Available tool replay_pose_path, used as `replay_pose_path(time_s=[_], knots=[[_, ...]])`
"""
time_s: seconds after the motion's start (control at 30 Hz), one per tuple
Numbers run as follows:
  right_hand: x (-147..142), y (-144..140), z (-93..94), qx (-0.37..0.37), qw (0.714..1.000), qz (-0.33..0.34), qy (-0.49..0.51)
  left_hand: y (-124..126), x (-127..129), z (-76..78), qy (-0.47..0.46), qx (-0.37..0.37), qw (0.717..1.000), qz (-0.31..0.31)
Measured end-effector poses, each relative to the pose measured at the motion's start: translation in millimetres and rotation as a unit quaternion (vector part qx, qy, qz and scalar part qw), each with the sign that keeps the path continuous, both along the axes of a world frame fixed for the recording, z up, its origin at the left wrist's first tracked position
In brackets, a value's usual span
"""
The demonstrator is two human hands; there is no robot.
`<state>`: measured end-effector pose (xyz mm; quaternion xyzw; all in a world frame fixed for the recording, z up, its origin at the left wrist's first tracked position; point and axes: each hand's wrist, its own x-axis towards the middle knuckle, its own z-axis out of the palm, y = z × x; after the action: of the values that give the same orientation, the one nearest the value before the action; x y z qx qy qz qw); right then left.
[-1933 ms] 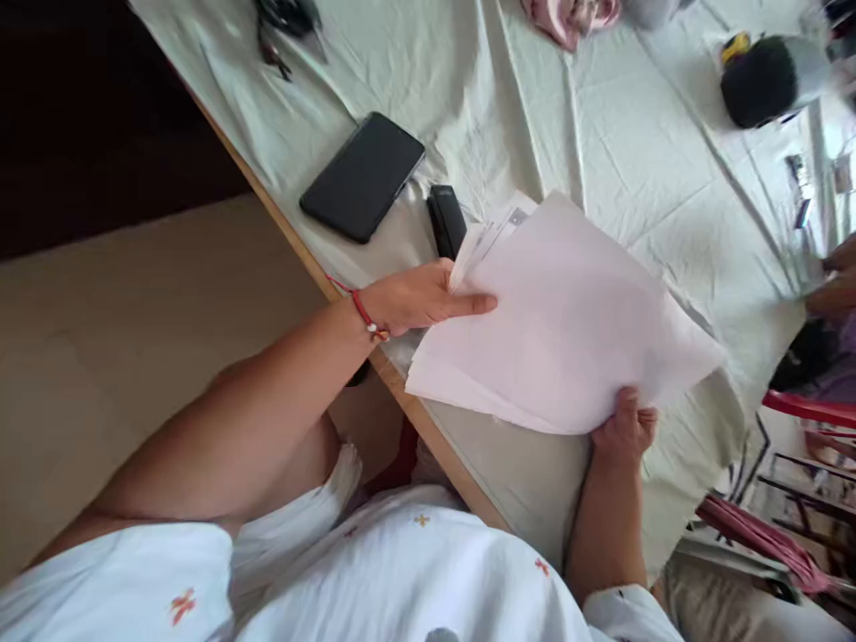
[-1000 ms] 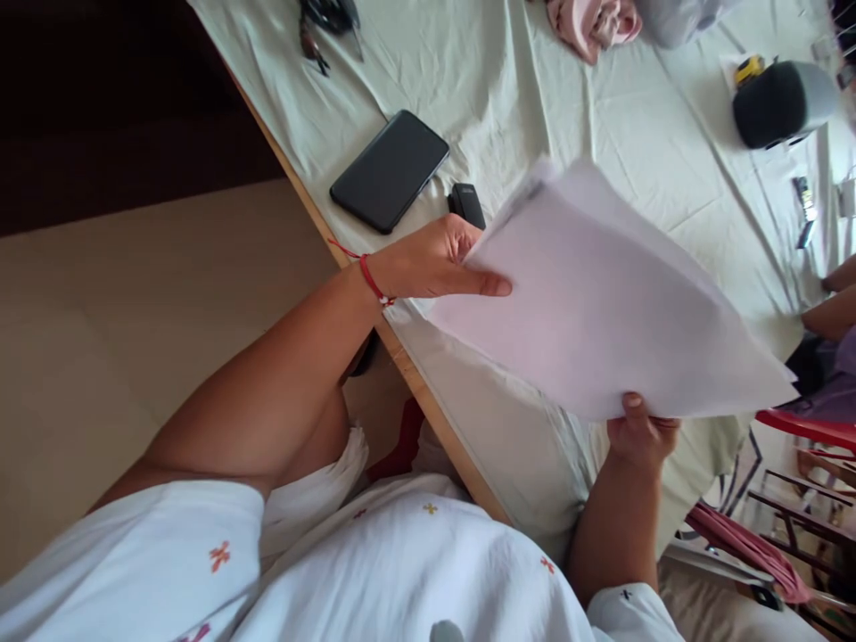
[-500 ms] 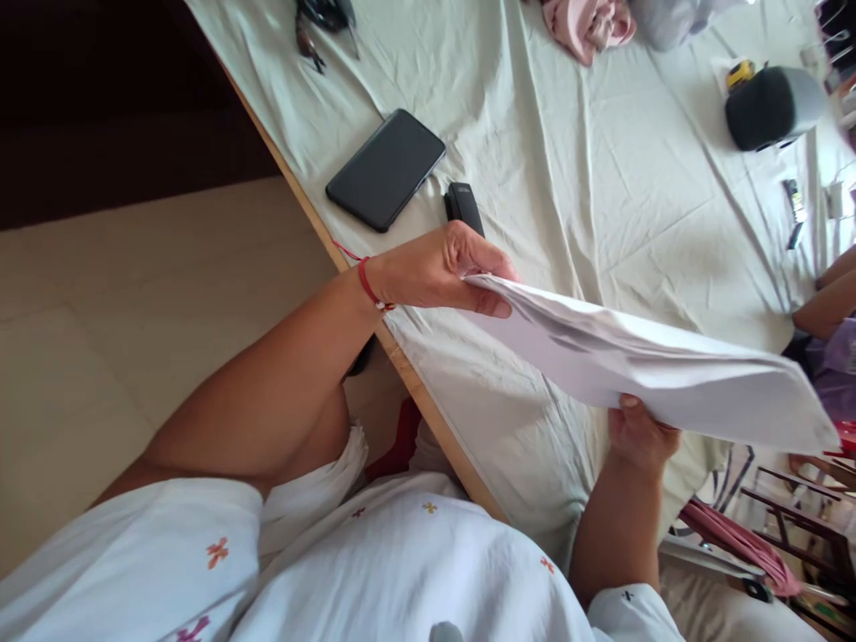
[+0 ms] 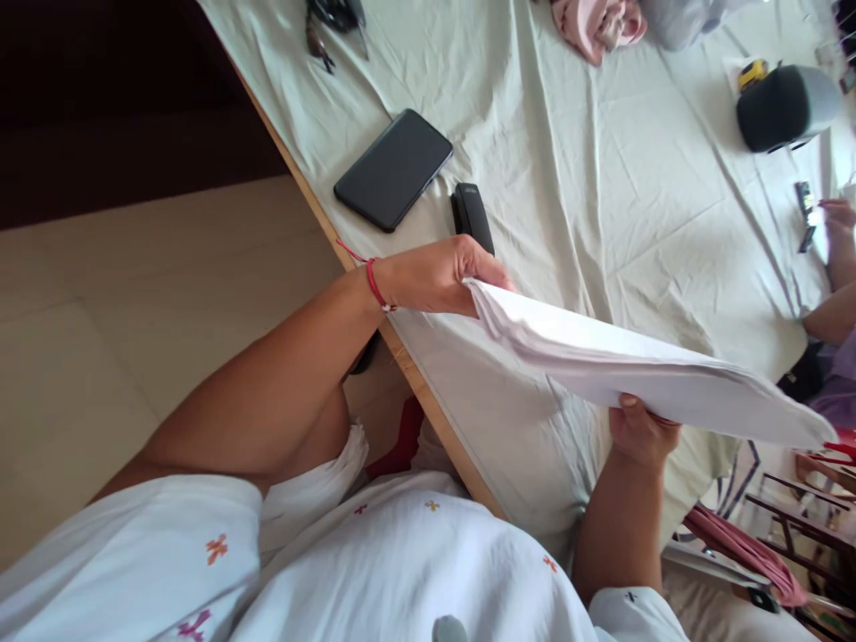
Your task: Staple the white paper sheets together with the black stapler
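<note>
Paper stack point(image 4: 642, 374): a sheaf of white sheets, seen almost edge-on, held clear of the table and slanting down from the left hand toward the lower right of the view. The sheets fan slightly at the near corner, where their separate edges show as thin layers; the far corner droops past the table's edge. No print can be made out on the visible faces.

Left hand point(image 4: 438, 276): closed on the upper left corner of the stack, fingers curled over the top and the corner pinched beneath them. A red thread bracelet point(image 4: 374, 283) circles the wrist.

Right hand point(image 4: 640, 432): below the stack's lower edge, thumb pressed up against the underside of the sheets. The other fingers are hidden behind the paper, so how far they are curled cannot be told.

Surroundings: a table covered by a creased pale cloth point(image 4: 602, 178). A black stapler point(image 4: 472, 217) lies just beyond the left hand, and a dark smartphone point(image 4: 393, 168) lies face up beside it, near the table's wooden edge. A pink cloth point(image 4: 598, 24) and a dark rounded speaker point(image 4: 782, 107) lie well apart at the far side. Another person's hand point(image 4: 835, 218) shows at the right border.
</note>
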<state>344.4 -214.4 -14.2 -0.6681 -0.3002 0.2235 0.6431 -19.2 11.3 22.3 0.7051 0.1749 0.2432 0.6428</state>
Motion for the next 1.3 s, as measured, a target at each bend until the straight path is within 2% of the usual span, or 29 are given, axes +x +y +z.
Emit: replay_pose_path(time_s=[0.1, 0.23, 0.37, 0.43, 0.53, 0.77, 0.97, 1.13, 1.3], knots=[[8.0, -3.5, 0.0, -0.01, 1.0, 0.004, 0.003, 3.1, -2.1, 1.3, -0.006, 0.001, 0.998, -0.064], [8.8, -6.4, -4.3, -0.046, 0.999, 0.012, 0.009, 5.0, -1.2, -10.9, 0.07, 0.036, 0.994, -0.07], [-0.6, -2.2, -3.1, -0.044, 0.999, 0.014, 0.011, 3.2, 1.1, -15.5, 0.084, 0.042, 0.99, -0.105], [-5.8, 1.9, -0.1, -0.044, 0.999, 0.008, 0.006, 2.5, 2.2, -14.1, 0.087, 0.037, 0.992, -0.087], [-13.6, 7.7, 4.4, -0.04, 0.999, -0.023, -0.003, 2.5, 5.3, -14.7, 0.106, 0.031, 0.994, -0.025], [-30.2, 3.6, 8.5, -0.07, 0.995, -0.065, 0.035, 0.7, 20.8, -29.2, 0.117, 0.006, 0.992, 0.051], [-30.8, -7.5, 10.2, -0.108, 0.987, -0.094, 0.073, -1.4, 26.8, -30.3, 0.113, 0.005, 0.993, 0.037], [-22.0, -13.9, 15.0, -0.184, 0.977, -0.034, 0.105, -0.2, 26.7, -30.7, 0.088, 0.015, 0.996, 0.007], [-1.1, -13.8, 18.6, -0.189, 0.977, 0.015, 0.1, 0.2, 29.5, -28.7, 0.088, 0.034, 0.995, -0.009]])
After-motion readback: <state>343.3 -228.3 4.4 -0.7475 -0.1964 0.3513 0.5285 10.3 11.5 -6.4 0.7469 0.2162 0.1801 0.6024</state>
